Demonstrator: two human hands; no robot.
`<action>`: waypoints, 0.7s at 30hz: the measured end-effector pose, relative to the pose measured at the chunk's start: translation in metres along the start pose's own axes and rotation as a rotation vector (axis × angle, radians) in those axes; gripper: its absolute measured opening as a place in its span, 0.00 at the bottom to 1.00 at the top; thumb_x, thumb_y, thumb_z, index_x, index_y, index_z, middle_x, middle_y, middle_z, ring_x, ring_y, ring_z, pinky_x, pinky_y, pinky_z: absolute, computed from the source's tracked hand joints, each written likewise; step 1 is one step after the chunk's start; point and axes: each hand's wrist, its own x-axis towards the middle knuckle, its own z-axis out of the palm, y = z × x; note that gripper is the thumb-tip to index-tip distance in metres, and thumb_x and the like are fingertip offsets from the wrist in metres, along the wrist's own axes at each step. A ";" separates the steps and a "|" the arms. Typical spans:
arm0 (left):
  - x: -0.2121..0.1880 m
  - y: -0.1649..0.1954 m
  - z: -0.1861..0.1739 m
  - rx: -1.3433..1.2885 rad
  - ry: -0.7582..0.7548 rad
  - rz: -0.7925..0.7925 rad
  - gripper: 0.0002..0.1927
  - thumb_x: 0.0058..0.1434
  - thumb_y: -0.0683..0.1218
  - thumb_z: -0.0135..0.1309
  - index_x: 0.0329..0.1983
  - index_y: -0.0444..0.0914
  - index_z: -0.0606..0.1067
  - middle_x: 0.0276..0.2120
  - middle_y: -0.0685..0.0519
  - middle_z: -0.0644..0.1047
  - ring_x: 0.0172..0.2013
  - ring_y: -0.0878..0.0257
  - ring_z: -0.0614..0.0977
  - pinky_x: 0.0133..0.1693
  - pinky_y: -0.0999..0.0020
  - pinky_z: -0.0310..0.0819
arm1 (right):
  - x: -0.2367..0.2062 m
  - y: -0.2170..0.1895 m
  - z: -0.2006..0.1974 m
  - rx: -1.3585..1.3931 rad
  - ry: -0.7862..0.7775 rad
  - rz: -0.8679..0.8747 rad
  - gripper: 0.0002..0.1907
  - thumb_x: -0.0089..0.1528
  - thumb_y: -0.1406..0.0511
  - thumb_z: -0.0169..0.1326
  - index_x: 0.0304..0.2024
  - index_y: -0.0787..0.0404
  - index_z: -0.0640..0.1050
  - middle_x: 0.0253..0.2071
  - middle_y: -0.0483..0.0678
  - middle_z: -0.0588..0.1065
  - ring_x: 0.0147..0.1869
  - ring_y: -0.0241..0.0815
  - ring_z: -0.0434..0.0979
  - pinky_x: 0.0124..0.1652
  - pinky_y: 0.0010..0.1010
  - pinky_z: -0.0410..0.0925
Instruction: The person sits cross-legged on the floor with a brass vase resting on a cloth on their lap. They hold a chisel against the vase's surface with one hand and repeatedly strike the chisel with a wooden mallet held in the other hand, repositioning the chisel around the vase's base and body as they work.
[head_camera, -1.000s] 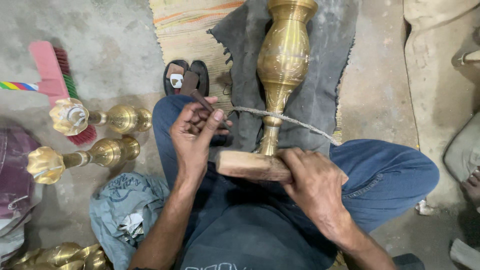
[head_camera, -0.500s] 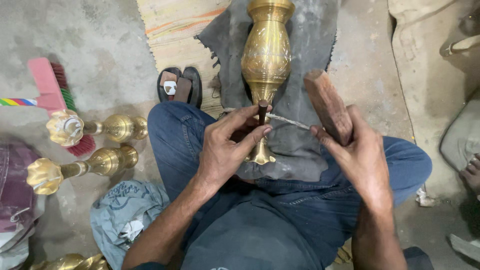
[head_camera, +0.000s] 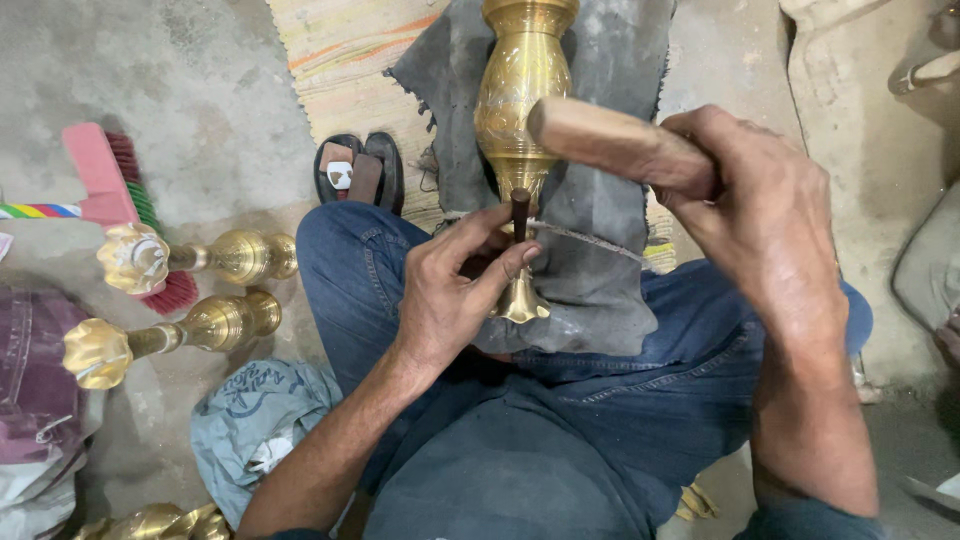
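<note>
Our right hand (head_camera: 770, 220) has lifted the wooden block (head_camera: 615, 145) off our lap, where it lay a second ago, and now grips it raised over the punch (head_camera: 520, 210). Our left hand (head_camera: 450, 290) stays pinched around that dark punch, tip set on the neck of the brass vase (head_camera: 522, 90), which lies along the grey cloth (head_camera: 600, 280) across our knees. A cord (head_camera: 590, 240) crosses the stem. Two more brass pieces (head_camera: 180, 290) lie on the floor (head_camera: 200, 80) to our left. We judge a strike is being readied.
</note>
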 end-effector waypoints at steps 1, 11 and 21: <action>-0.001 0.000 0.000 -0.023 -0.010 0.001 0.20 0.64 0.46 0.65 0.56 0.34 0.78 0.38 0.50 0.84 0.36 0.66 0.87 0.37 0.70 0.83 | 0.002 -0.002 -0.001 0.106 -0.050 0.170 0.18 0.59 0.64 0.65 0.50 0.59 0.77 0.35 0.53 0.76 0.40 0.55 0.79 0.42 0.44 0.69; 0.002 -0.003 0.002 -0.014 -0.040 -0.027 0.20 0.63 0.47 0.64 0.55 0.35 0.78 0.37 0.50 0.85 0.35 0.66 0.88 0.34 0.71 0.84 | 0.011 0.011 -0.003 -0.193 -0.150 -0.229 0.17 0.55 0.65 0.64 0.44 0.61 0.74 0.34 0.55 0.77 0.43 0.60 0.78 0.42 0.50 0.68; 0.000 -0.003 0.001 -0.080 -0.007 -0.042 0.20 0.63 0.47 0.65 0.55 0.34 0.77 0.36 0.51 0.84 0.36 0.66 0.87 0.35 0.71 0.83 | 0.014 0.008 -0.001 -0.127 -0.172 -0.161 0.16 0.57 0.66 0.64 0.44 0.62 0.74 0.32 0.55 0.76 0.40 0.59 0.78 0.40 0.48 0.68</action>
